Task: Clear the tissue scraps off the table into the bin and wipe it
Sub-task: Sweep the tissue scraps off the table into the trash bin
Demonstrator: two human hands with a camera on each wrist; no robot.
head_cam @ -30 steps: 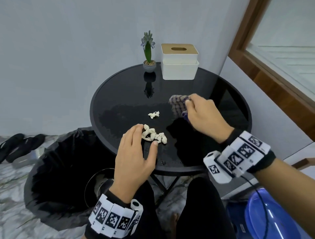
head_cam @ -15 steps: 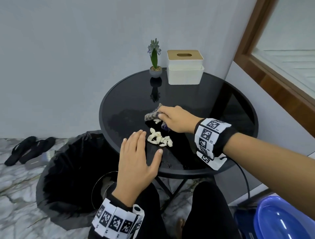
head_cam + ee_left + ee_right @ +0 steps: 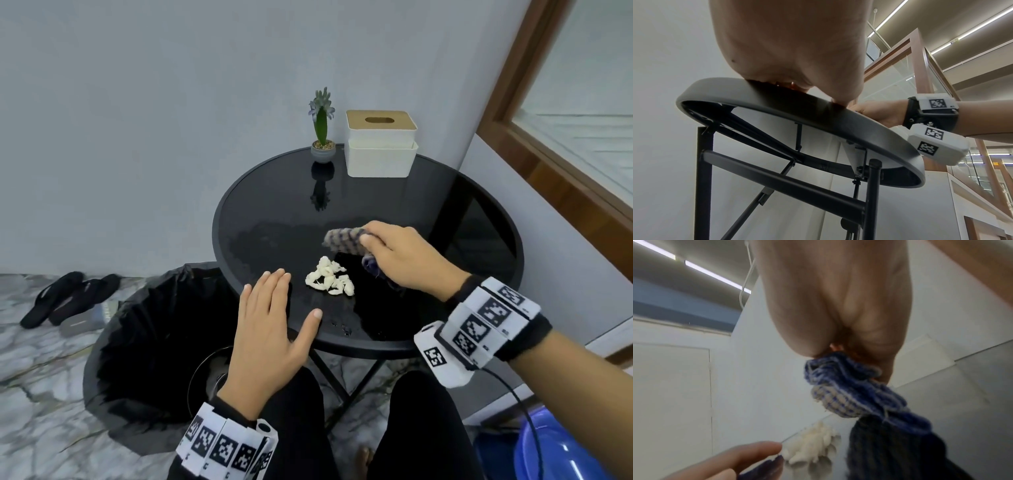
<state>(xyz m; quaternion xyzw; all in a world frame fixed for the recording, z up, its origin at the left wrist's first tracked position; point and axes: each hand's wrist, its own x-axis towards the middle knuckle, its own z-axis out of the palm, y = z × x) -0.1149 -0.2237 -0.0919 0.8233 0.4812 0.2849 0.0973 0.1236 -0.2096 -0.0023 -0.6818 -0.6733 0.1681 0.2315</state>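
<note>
Right hand point(image 3: 404, 260) clutches a bunched blue-and-white checked cloth point(image 3: 346, 240), fingers curled round it, cloth touching the round black glass bench point(image 3: 479, 219) just far-right of the scraps. Left hand point(image 3: 270, 329) is flat and wide, fingers straight, thumb splayed, holding nothing. It sits at the near-left rim of the bench; the left wrist view shows the heel of the palm against the rim edge. Looks like a cupped catch position, my read only.

Tissue scraps point(image 3: 329, 281): one small white clump on the bench, near-centre, between the two hands, just beside the left fingertips but apart from them. Bin point(image 3: 144, 329) with black liner stands on the floor to the near left, below the rim and partly under the left hand.

Step in hand, as a guess: sweep the clump with the cloth toward the left palm and over the edge into the bin. Wiping seems barely begun; smeary wet patches and droplets show on the glass.

Risks:
- Scraps look damp and loose; a fast sweep may scatter them or smear bits onto the glass.
- Pieces could slip past the left palm and land on the floor or the lap, since the bin mouth is offset left of the clump.
- A wide stroke to the far side could knock the small potted plant point(image 3: 322, 137) or the tissue box point(image 3: 380, 150).
- Pressing on the rim may tip the light folding bench.

Writing: none readable. Only black-and-white square markers on both wrist bands point(image 3: 486, 318); no brand visible on the tissue box.
</note>
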